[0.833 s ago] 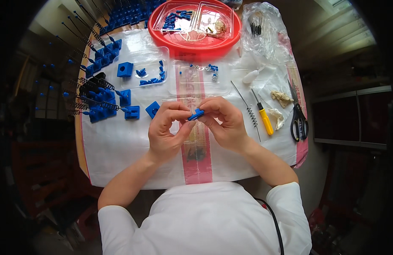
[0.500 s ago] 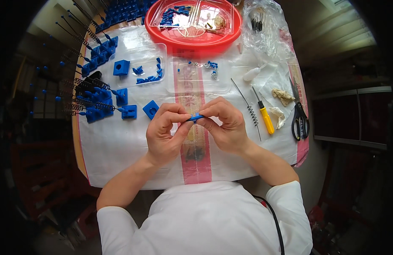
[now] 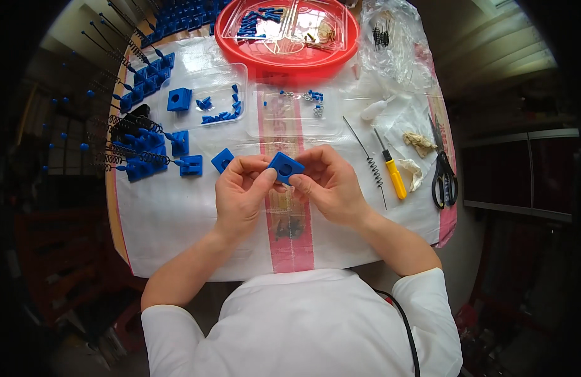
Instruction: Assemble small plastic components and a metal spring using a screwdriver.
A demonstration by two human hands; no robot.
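Between both hands, over the table's middle, I hold a square blue plastic base [image 3: 294, 164] with a round hole, its flat face tilted up toward me. My left hand [image 3: 243, 191] pinches its left corner, thumb on top. My right hand [image 3: 333, 185] grips the right corner, thumb along the lower edge; the fingers behind the part are partly hidden. Just beyond my left fingers lies another blue base [image 3: 223, 160]. Further left stand blue bases [image 3: 191, 165], several of them carrying black coil springs [image 3: 108, 158] on thin rods.
A clear tray [image 3: 242, 75] with blue pieces stands far left of centre; a clear lid [image 3: 259, 129] holds small beads and nuts. Behind is a red basin [image 3: 284, 63]. To the right lie a spring rod [image 3: 373, 168], yellow-handled screwdriver [image 3: 396, 179], black scissors [image 3: 443, 187] and plastic bag [image 3: 397, 56].
The blue base, seen edge-on before, has been turned so its square face and round hole show. Both hands still grip it, with the thumbs shifted onto its near side.
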